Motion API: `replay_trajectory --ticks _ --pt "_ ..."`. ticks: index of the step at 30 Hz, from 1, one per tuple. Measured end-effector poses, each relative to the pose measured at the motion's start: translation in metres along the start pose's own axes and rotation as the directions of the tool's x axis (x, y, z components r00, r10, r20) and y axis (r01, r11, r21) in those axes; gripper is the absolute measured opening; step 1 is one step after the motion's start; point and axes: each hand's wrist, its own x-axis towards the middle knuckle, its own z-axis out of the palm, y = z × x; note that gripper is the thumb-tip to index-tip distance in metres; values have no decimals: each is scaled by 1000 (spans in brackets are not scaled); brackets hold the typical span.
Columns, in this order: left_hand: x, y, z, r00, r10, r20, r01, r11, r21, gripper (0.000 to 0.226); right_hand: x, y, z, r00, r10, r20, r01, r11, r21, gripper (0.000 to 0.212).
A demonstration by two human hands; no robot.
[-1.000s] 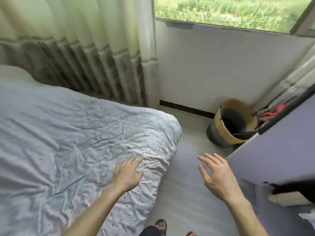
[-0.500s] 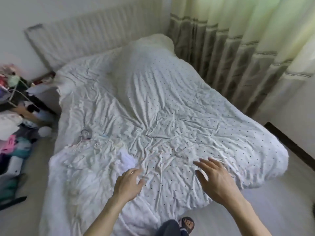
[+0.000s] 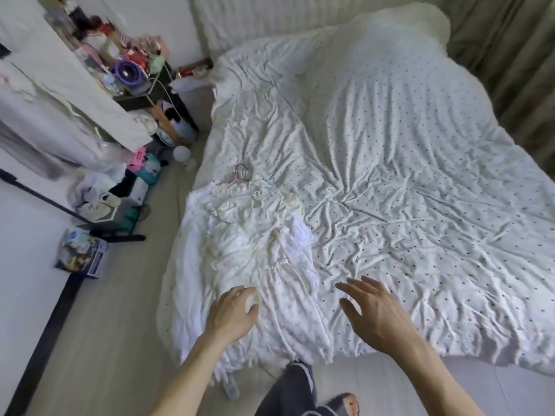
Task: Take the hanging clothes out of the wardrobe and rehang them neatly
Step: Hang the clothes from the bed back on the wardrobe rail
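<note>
- white dresses [image 3: 258,235] lie along the bed's [image 3: 420,145] left edge, lengthwise away from the person, hangers [image 3: 240,175] at the far end
- left hand [image 3: 232,310] is over the near hem, so it's nearer; right hand [image 3: 375,313] is just beside
- both hands loose, fingers spread, gripping nothing

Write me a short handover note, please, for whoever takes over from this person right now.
Left hand: open, fingers loosely curled, over the near end of the white clothes, gripping nothing.
Right hand: open, fingers spread, above the dotted bedcover.
Things: the clothes lie in a crumpled pile at the bed's near left corner, hangers at their far end.
Done: clothes are out on the bed.
To do: straighten each on its hanger and rehang them neatly.
</note>
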Motion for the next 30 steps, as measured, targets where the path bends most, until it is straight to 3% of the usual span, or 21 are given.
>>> replay_trajectory --ticks 12,21,30 --pt "90 -97 -81 998 -31 -46 36 994 100 48 132 -95 11 988 -120 100 129 988 -91 45" --pt "268 -190 -131 998 -4 63 -2 996 90 46 306 -168 45 971 -2 239 27 995 -99 50" --pt "454 -224 -141 991 -3 133 -3 999 46 52 459 -175 113 935 118 334 -73 987 -145 61"
